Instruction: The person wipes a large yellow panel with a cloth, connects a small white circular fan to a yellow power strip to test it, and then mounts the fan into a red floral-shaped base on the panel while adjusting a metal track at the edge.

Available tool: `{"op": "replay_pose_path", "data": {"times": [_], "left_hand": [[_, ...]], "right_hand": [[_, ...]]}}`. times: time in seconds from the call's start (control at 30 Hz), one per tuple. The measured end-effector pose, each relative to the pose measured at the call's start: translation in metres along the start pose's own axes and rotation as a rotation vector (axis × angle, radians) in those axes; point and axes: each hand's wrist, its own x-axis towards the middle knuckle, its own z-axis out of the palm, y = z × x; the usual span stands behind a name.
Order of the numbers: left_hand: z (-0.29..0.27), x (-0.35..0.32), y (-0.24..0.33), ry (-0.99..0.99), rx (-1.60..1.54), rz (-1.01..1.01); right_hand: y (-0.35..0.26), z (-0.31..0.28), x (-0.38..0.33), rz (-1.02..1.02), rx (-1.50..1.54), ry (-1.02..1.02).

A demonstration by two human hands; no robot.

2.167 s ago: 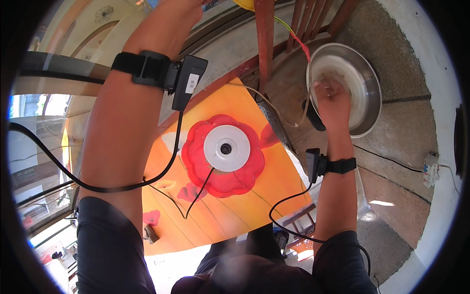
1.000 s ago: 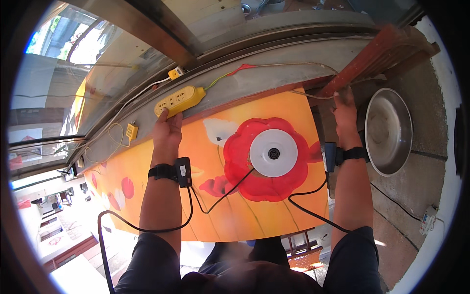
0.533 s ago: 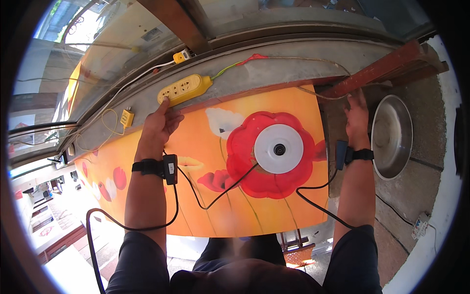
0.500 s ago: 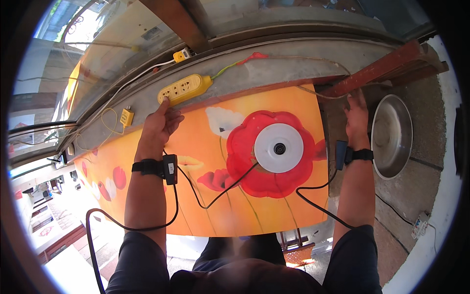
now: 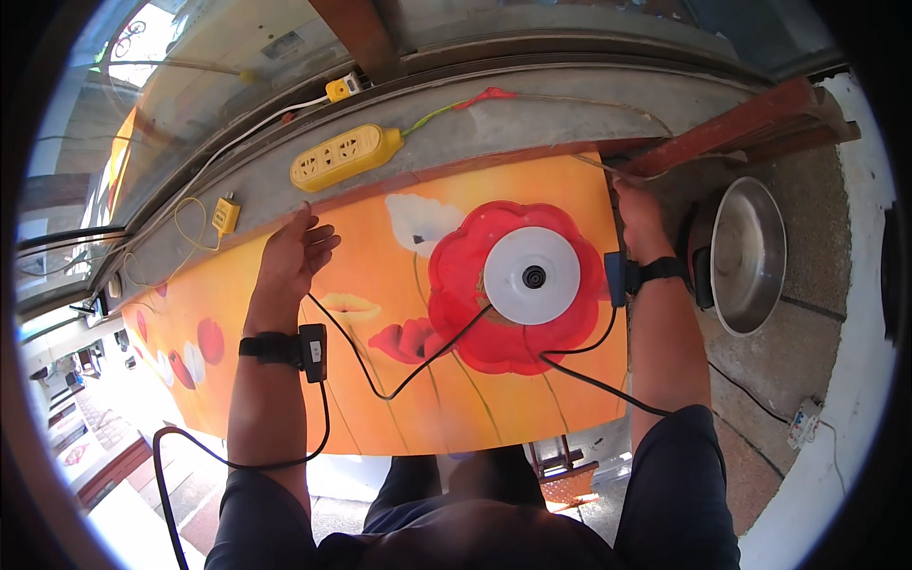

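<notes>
My left hand (image 5: 296, 249) hovers by the far edge of the flower-patterned orange table (image 5: 494, 418), palm partly turned in and fingers apart, with nothing seen in it. Just beyond its fingertips lies a yellow power strip (image 5: 347, 157) on the grey ledge. My right hand (image 5: 642, 217) is at the table's right edge, near the far corner; its fingers are mostly hidden. Between the hands, a round white electric kettle base (image 5: 532, 285) with a black centre sits on a red flower-shaped mat (image 5: 465, 323). Its black cord (image 5: 366, 380) loops towards my left wrist.
A shallow steel basin (image 5: 750, 256) stands right of the table. A reddish-brown wooden beam (image 5: 722, 123) slants over the far right corner. On the ledge (image 5: 532, 119) are a yellow plug adapter (image 5: 225, 217) and loose wires. Black cables run from the straps on both my wrists.
My right hand has moved left to the table's edge from beside the basin. My left hand has drawn slightly back from the power strip. The whole view has shifted a little.
</notes>
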Motion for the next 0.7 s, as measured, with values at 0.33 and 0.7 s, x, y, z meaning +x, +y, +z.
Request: {"op": "replay_pose_path", "data": {"times": [0.33,0.7], "left_hand": [[-0.032,-0.004,-0.015,-0.007,-0.030,-0.022],[-0.101,-0.003,-0.013,0.191,0.236,0.190]], "right_hand": [[0.062,-0.037,0.084,-0.800,-0.480,-0.029],[-0.009,0.028,-0.049,-0.703,-0.721,-0.066]]}}
